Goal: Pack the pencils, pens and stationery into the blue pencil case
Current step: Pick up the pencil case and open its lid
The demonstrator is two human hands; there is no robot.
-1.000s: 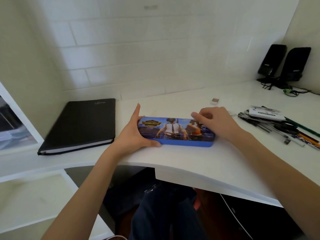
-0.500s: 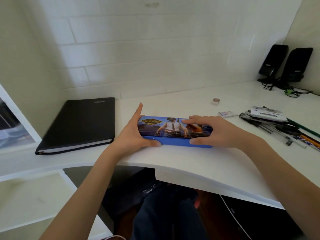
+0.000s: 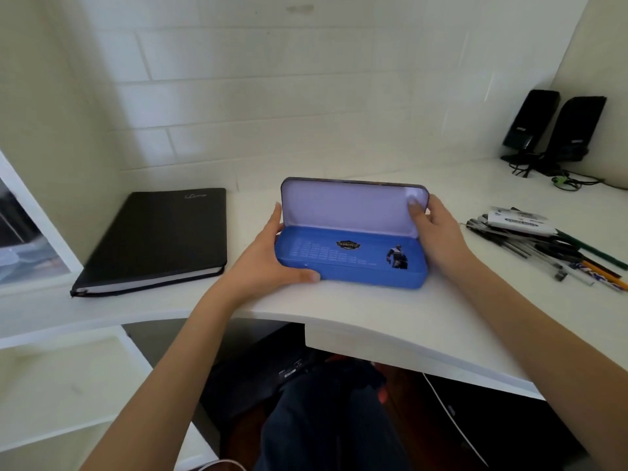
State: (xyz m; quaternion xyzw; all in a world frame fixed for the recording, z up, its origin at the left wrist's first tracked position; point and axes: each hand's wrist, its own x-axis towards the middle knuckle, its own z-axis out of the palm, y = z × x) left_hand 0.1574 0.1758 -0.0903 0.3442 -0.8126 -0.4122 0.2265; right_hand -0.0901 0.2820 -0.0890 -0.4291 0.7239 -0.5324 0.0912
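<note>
The blue pencil case (image 3: 350, 263) lies open on the white desk (image 3: 373, 314), its pale lid (image 3: 350, 205) standing upright at the back. Nothing is inside the blue tray. My left hand (image 3: 268, 260) grips the case's left end, thumb on the front wall. My right hand (image 3: 433, 229) holds the lid's right edge, thumb inside the lid. A heap of pens and pencils (image 3: 547, 246) lies to the right, with a white packet (image 3: 520, 220) on top of it.
A closed black notebook (image 3: 159, 236) lies left of the case. Two black speakers (image 3: 554, 127) with cables stand at the back right against the wall. The desk's curved front edge runs just below the case. White shelves are at the left.
The lid, closed a second ago, now stands upright. My right hand moved from the case's top to the lid's right edge. My left hand stayed on the left end.
</note>
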